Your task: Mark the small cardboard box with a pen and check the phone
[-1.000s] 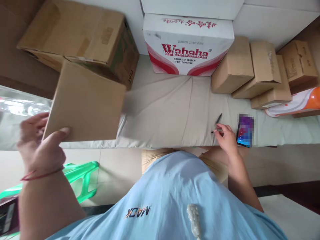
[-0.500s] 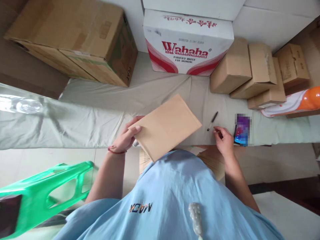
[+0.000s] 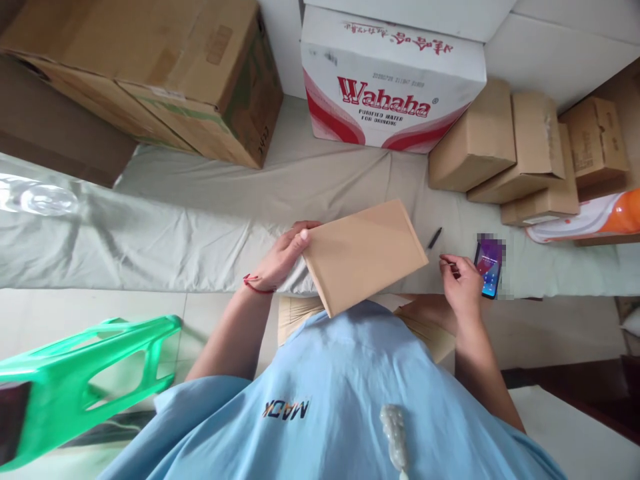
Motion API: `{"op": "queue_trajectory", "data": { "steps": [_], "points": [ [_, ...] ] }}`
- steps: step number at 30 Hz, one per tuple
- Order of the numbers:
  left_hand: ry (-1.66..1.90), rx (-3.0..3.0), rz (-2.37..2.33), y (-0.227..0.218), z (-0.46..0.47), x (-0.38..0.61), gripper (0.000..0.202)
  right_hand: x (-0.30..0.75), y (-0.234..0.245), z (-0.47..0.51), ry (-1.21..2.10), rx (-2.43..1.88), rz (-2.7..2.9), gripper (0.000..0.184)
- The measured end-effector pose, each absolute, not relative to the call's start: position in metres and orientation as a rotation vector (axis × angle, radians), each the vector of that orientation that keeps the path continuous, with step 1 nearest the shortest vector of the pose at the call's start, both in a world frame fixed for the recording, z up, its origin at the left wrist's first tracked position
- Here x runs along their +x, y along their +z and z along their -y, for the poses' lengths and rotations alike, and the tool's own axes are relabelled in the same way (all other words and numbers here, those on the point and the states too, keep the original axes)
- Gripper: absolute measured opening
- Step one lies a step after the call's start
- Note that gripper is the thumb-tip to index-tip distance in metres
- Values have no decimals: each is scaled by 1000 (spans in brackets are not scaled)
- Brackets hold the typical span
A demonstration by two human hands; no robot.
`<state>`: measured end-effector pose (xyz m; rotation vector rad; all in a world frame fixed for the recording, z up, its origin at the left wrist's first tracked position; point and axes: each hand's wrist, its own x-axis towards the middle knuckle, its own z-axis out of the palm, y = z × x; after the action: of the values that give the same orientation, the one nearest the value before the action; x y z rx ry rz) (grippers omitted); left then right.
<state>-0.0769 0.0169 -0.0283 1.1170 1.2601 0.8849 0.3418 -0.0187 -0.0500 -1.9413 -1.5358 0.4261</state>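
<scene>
My left hand (image 3: 287,257) is closed on the left edge of a flat, plain brown kraft-paper packet (image 3: 365,257), thumb on top and fingers beneath. The packet is tilted above the table's front edge, close to my shirt; whether it opens like a book I cannot tell. My right hand (image 3: 463,283) is at the table edge, right of the packet, with fingers curled and thumb and forefinger together. What they pinch, if anything, is too small to make out. A dark pen (image 3: 435,238) lies on the cloth just beyond these fingers. Right beside this hand lies a lit phone (image 3: 490,267), partly blurred out.
A white-and-red water carton (image 3: 393,100) stands at the back, with a large cardboard box (image 3: 165,87) to its left. Several small brown boxes (image 3: 473,143) and an orange bottle (image 3: 625,212) are at right. A clear bottle (image 3: 47,199) lies at left; a green stool (image 3: 90,380) stands below.
My left hand has moved right with the packet, which has turned clockwise and now lies nearer the pen. My right hand has shifted slightly right, still curled.
</scene>
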Motion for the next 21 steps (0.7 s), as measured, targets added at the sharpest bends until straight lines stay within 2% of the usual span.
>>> {"op": "queue_trajectory", "data": {
  "steps": [3, 6, 12, 17, 21],
  "points": [
    [917, 929, -1249, -29, -12, -84, 89, 353, -56, 14, 433, -2019, 1541, 36],
    [1038, 824, -1278, -25, -11, -87, 80, 355, -60, 16, 498, -2043, 1446, 40],
    [1185, 873, -1036, -11, -2, -66, 62, 322, -38, 17, 707, -1703, 1487, 58],
    [1196, 984, -930, -3, 9, -48, 70, 297, -22, 9, 849, -1625, 1626, 55],
    [1307, 1063, -1035, 6, 14, -49, 72, 295, -23, 11, 998, -1657, 1571, 51]
  ]
}}
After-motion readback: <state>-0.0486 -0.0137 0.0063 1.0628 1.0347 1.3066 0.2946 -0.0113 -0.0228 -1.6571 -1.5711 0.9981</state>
